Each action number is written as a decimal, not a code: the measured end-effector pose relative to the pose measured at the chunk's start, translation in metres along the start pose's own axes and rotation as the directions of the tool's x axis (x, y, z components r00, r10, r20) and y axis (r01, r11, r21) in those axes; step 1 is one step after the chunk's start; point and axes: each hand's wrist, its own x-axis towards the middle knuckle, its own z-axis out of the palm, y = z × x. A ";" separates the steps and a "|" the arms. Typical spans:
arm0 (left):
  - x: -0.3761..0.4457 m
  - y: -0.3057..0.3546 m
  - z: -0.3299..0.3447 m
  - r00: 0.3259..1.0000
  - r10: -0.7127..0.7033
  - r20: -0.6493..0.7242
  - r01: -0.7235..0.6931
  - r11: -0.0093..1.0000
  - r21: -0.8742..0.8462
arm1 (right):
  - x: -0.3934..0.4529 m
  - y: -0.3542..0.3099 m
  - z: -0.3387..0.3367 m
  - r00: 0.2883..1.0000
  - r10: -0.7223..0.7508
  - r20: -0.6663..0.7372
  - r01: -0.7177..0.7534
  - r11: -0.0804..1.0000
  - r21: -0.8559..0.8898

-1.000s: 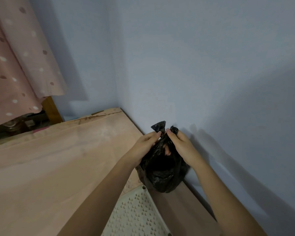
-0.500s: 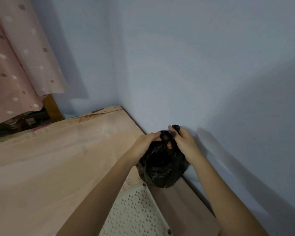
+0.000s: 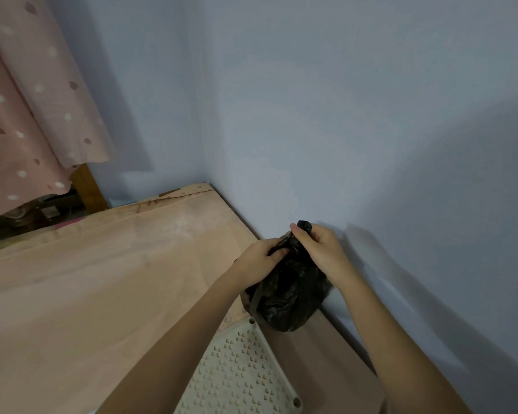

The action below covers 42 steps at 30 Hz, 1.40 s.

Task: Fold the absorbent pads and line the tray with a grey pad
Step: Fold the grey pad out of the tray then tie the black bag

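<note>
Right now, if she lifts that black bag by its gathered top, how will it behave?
Probably floppy: the black bag is thin, crinkled film, bunched where both hands, left hand and right hand, grip it. It bulges below, so it likely sags and swings. Weight unclear.

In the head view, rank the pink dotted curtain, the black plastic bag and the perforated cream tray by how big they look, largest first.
1. pink dotted curtain, cut off by the frame's left edge.
2. perforated cream tray, partly out of frame and behind the left arm; being nearer the camera inflates it.
3. black plastic bag, close to the tray's visible patch, so this order is unsure.
</note>
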 end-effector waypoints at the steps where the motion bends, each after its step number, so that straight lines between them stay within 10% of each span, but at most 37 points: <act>1: 0.000 -0.001 0.000 1.000 0.002 -0.007 -0.002 1.000 0.023 | 0.000 0.001 0.000 1.000 -0.001 -0.003 0.001 1.000 -0.004; 11: 0.005 -0.003 0.010 0.945 -0.016 -0.326 0.097 0.967 0.235 | 0.000 0.009 0.002 0.999 -0.039 0.009 0.039 0.998 0.041; 26: 0.002 -0.008 0.007 0.965 0.043 -0.258 0.030 0.962 0.273 | 0.004 0.008 0.001 0.999 -0.032 -0.019 0.030 0.998 -0.057; 30: -0.004 0.004 0.002 0.985 0.039 -0.167 -0.056 0.993 -0.102 | 0.003 0.010 -0.001 0.999 0.026 0.019 -0.027 0.998 0.057; 33: -0.003 0.013 -0.001 0.973 -0.212 -0.095 0.127 0.828 -0.545 | 0.002 0.009 0.001 0.998 0.003 0.064 -0.009 0.996 0.094; 42: 0.009 0.000 0.002 0.871 -0.409 -0.271 0.122 0.716 -0.688 | 0.005 0.012 0.005 0.983 0.011 -0.184 0.006 0.996 0.093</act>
